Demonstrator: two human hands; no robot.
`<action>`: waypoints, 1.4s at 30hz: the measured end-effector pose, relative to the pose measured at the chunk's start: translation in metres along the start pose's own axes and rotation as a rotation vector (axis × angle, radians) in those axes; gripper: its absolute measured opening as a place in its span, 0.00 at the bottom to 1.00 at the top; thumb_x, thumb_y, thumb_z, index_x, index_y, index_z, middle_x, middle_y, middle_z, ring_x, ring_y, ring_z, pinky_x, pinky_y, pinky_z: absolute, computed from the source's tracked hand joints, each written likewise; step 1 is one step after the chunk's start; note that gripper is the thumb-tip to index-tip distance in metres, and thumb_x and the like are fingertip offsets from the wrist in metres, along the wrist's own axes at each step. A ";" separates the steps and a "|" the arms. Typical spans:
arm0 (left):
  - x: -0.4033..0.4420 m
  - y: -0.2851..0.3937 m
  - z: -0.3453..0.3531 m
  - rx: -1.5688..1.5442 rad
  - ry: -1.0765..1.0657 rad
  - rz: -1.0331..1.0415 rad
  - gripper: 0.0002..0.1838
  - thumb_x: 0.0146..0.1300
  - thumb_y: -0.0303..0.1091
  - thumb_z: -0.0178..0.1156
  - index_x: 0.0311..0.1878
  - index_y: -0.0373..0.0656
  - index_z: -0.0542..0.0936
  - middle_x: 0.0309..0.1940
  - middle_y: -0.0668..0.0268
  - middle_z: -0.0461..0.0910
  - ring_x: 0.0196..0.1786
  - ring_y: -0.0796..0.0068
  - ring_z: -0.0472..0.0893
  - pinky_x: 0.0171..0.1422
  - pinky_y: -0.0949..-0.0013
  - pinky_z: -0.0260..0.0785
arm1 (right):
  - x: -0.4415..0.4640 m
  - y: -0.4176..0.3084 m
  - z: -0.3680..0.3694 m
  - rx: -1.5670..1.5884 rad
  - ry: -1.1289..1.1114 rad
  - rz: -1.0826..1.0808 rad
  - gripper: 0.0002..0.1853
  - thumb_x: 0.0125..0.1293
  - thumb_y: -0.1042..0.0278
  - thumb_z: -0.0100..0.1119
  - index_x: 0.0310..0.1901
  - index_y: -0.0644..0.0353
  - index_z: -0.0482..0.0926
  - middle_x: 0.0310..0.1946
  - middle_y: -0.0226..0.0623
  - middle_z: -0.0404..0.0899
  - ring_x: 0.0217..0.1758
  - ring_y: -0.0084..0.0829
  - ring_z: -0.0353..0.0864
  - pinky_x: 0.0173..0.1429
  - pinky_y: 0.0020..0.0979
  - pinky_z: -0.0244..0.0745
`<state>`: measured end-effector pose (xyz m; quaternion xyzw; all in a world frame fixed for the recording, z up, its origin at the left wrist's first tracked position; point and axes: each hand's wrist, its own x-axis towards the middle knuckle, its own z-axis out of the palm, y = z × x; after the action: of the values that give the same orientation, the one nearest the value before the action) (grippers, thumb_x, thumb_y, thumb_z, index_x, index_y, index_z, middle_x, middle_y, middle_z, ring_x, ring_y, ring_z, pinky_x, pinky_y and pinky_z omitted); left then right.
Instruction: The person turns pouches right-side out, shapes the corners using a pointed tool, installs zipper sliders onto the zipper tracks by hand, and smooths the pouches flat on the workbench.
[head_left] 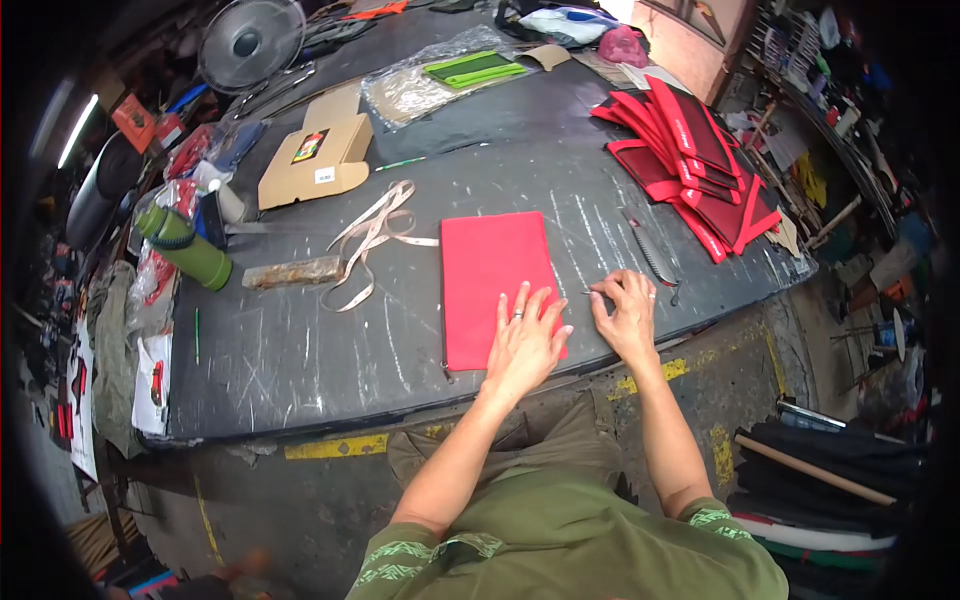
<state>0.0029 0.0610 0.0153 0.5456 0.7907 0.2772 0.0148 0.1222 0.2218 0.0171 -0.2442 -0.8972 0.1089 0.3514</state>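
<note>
A flat red fabric pouch [495, 260] lies on the dark worktable, with a small dark zipper pull [447, 373] at its lower left corner. My left hand [527, 338] rests on the pouch's lower right part, fingers spread and a ring on one of them. Just right of the pouch, my right hand [627, 312] is closed in a pinch. A tiny thin tip shows at its fingertips, too small to name. Beyond that hand lies a grey utility knife [650, 250]. A pale measuring tape [372, 235] lies loosely curled left of the pouch, one end reaching its edge.
Red-and-black bags [690, 150] are piled at the table's right. A cardboard box [315, 160], a green bottle [185, 247] and a tape-wrapped bar [292, 272] stand or lie at left. Green fabric pieces [475, 69] lie on plastic at the back. The table's front edge [300, 435] is near my body.
</note>
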 end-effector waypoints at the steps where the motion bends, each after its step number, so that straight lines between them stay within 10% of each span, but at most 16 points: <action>1: 0.000 -0.002 0.000 0.003 0.017 0.013 0.25 0.75 0.49 0.57 0.69 0.49 0.76 0.72 0.55 0.70 0.82 0.48 0.60 0.84 0.36 0.45 | 0.001 0.001 0.001 -0.016 0.000 -0.004 0.06 0.58 0.69 0.70 0.38 0.55 0.87 0.44 0.36 0.79 0.57 0.41 0.77 0.67 0.46 0.65; 21: 0.001 0.001 -0.005 0.035 0.006 0.032 0.24 0.74 0.45 0.60 0.68 0.45 0.76 0.71 0.54 0.71 0.80 0.50 0.62 0.84 0.39 0.46 | -0.008 0.008 0.006 -0.008 0.105 0.020 0.06 0.61 0.65 0.70 0.37 0.54 0.86 0.43 0.36 0.78 0.56 0.42 0.76 0.67 0.48 0.67; 26: 0.008 -0.004 -0.044 -0.509 -0.019 -0.006 0.23 0.71 0.33 0.63 0.68 0.41 0.76 0.68 0.51 0.75 0.74 0.48 0.71 0.78 0.53 0.62 | -0.009 0.012 0.005 -0.041 0.085 0.005 0.06 0.61 0.64 0.70 0.36 0.54 0.86 0.41 0.37 0.79 0.52 0.42 0.77 0.63 0.44 0.68; 42: -0.046 0.008 -0.033 -0.051 0.133 0.211 0.13 0.65 0.30 0.69 0.53 0.43 0.87 0.51 0.60 0.85 0.63 0.55 0.80 0.68 0.53 0.70 | -0.010 0.012 0.011 -0.045 0.078 0.044 0.06 0.62 0.63 0.70 0.36 0.54 0.88 0.39 0.34 0.80 0.50 0.41 0.78 0.61 0.44 0.68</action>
<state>0.0170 0.0093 0.0339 0.6057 0.7208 0.3329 -0.0531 0.1256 0.2261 -0.0009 -0.2759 -0.8793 0.0870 0.3782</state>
